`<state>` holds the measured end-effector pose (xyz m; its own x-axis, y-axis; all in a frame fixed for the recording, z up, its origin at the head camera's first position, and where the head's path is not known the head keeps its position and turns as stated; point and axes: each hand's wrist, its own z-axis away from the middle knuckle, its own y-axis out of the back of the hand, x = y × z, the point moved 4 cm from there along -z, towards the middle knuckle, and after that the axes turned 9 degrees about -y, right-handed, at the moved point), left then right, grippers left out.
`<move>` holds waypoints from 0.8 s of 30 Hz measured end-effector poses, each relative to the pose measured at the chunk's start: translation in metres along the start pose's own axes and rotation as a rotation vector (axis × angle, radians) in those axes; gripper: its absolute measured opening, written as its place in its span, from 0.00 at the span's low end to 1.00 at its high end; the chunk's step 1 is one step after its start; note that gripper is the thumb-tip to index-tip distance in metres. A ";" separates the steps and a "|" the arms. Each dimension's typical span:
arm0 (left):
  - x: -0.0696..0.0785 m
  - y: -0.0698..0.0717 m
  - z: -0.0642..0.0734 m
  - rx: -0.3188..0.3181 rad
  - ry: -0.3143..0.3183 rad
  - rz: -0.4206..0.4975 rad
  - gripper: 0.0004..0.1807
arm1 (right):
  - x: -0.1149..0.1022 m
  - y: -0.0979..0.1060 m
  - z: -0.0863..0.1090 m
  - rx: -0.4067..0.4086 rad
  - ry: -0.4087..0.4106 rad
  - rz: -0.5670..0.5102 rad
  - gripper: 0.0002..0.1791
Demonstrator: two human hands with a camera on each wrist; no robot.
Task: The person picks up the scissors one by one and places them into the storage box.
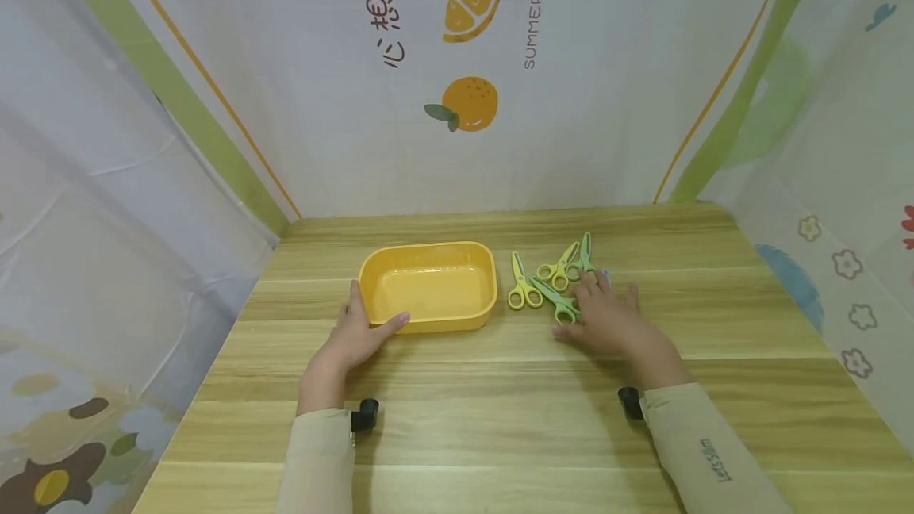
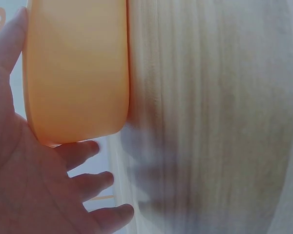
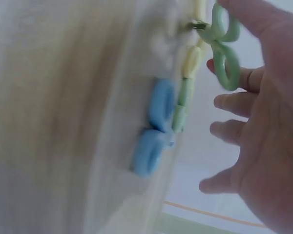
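My left hand rests against the left corner of a yellow plastic tub, thumb along its near rim and the other fingers spread at its left end. In the left wrist view those fingers are fairly straight. At the right, my right hand pinches the handle loops of green scissors between thumb and index finger, its other fingers spread. Blue scissors lie beneath this hand, mostly hidden in the head view. Beyond its fingertips are yellow scissors and another green pair.
A separate yellow pair of scissors lies between the tub and the right hand. All rest on a wood-grain table. Printed fabric hangs along the table's back edge and at both sides.
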<state>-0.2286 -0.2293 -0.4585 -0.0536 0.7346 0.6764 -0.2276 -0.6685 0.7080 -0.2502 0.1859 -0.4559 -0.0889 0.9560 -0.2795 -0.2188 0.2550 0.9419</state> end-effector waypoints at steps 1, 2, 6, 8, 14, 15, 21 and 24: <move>0.000 0.000 0.000 0.007 0.001 -0.009 0.77 | 0.000 0.002 0.000 0.005 0.007 -0.019 0.45; 0.000 0.000 0.000 0.012 0.002 -0.018 0.77 | 0.000 0.005 0.000 0.011 0.016 -0.036 0.44; 0.000 0.001 0.000 0.018 -0.006 -0.027 0.77 | 0.000 0.013 -0.003 0.012 0.046 -0.121 0.44; 0.000 0.001 0.000 0.018 -0.009 -0.023 0.77 | 0.000 0.017 -0.003 0.012 0.055 -0.161 0.45; 0.000 0.001 -0.001 0.013 -0.015 -0.016 0.76 | -0.001 0.027 -0.003 0.054 0.089 -0.289 0.51; 0.000 0.001 -0.001 0.013 -0.015 -0.015 0.76 | -0.002 0.029 -0.003 0.060 0.099 -0.308 0.49; 0.002 0.002 0.002 0.013 -0.015 -0.011 0.76 | -0.011 0.042 -0.001 0.109 0.130 -0.343 0.36; 0.003 0.002 0.001 0.008 -0.016 -0.020 0.76 | -0.016 0.048 -0.001 0.140 0.132 -0.360 0.32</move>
<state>-0.2281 -0.2286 -0.4544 -0.0332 0.7457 0.6654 -0.2208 -0.6548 0.7228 -0.2603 0.1832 -0.4063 -0.1566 0.7777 -0.6088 -0.1255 0.5957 0.7933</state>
